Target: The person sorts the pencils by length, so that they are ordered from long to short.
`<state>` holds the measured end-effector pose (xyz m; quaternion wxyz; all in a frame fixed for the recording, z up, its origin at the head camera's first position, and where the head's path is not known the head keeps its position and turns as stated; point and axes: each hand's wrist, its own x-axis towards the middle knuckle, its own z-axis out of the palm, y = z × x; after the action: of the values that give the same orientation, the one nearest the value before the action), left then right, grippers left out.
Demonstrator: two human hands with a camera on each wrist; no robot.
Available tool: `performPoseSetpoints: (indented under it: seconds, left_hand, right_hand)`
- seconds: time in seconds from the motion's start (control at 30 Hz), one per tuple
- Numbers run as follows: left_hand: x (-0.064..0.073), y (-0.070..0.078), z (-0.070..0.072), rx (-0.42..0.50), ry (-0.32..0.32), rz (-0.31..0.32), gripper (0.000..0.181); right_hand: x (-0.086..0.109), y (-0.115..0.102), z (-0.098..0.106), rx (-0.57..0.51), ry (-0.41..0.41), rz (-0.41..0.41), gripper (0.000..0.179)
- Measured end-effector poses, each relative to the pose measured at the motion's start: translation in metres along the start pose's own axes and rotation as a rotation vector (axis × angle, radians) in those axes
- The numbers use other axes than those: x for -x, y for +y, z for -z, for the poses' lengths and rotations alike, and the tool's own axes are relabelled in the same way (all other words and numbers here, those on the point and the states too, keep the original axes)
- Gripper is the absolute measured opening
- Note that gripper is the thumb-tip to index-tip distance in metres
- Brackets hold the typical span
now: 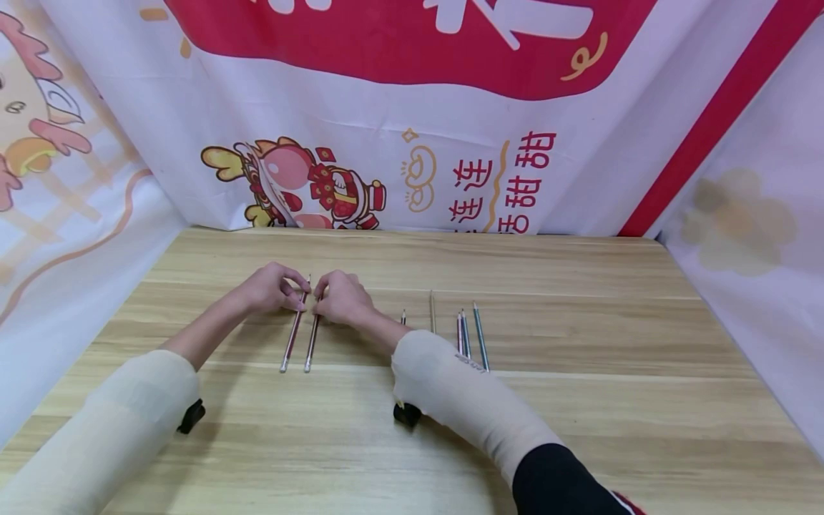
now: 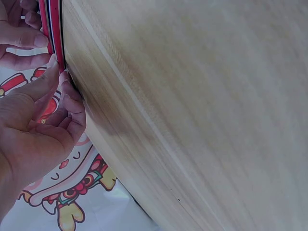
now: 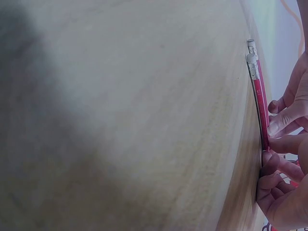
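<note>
Two red pencils with silver ferrules and white erasers lie side by side on the wooden table, erasers toward me. My left hand (image 1: 273, 288) pinches the left red pencil (image 1: 293, 335) near its pointed end. Just beside it, my right hand (image 1: 345, 296) grips the right red pencil (image 1: 312, 345) between thumb and fingers, also toward the far end. A narrow gap separates the two pencils in the head view. In the right wrist view the eraser ends show, and the fingers of my right hand (image 3: 284, 197) cover the far part of the nearer pencil (image 3: 260, 98).
To the right lie several more pencils: a green one (image 1: 481, 336), a blue one (image 1: 466, 336), a pinkish one (image 1: 460, 335) and a tan one (image 1: 433, 311). My right forearm partly hides a dark-tipped pencil (image 1: 403, 316). A printed cloth (image 1: 360, 107) hangs behind the table (image 1: 579, 429).
</note>
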<state>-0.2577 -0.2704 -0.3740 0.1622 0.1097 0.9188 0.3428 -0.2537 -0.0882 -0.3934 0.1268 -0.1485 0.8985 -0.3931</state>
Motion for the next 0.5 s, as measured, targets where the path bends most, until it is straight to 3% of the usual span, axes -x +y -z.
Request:
performPoseSetpoints:
  seconds: [0.5]
  left_hand:
    - [-0.0016,-0.0041,0.0001,0.011,-0.009,-0.011,0.034]
  right_hand:
    - [0.0,0.0018,0.0004,0.022,0.01,0.023,0.013]
